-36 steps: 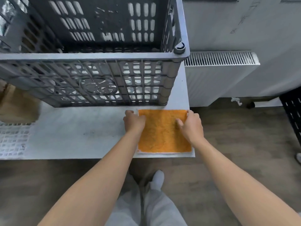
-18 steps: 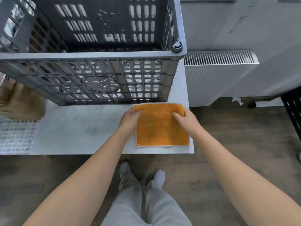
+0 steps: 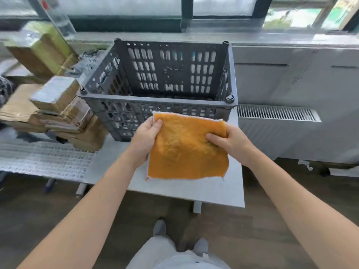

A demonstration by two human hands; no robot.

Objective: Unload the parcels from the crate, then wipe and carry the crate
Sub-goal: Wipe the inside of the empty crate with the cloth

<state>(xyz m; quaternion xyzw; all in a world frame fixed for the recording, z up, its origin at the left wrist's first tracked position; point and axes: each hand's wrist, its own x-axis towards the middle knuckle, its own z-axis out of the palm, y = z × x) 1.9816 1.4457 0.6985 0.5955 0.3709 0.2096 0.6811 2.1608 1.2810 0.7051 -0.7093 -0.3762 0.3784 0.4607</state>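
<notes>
A dark grey slatted plastic crate (image 3: 161,98) stands on the white table (image 3: 213,191), and no parcel shows inside it. An orange cloth (image 3: 186,150) with a white edge hangs lifted off the table in front of the crate's near wall. My left hand (image 3: 145,140) pinches the cloth's upper left corner. My right hand (image 3: 229,141) grips its upper right edge. Brown cardboard parcels (image 3: 58,111) are stacked on the table to the left of the crate.
A taller taped brown box (image 3: 40,49) stands at the back left by the window. White mesh matting (image 3: 44,160) covers the table's left part. A white radiator (image 3: 277,117) lies right of the table. My legs and shoes (image 3: 161,228) stand on the wooden floor below.
Both hands lifted the orange cloth from flat on the table and now hold it up by its top corners. The view has tilted up and back, showing the whole crate and the parcels.
</notes>
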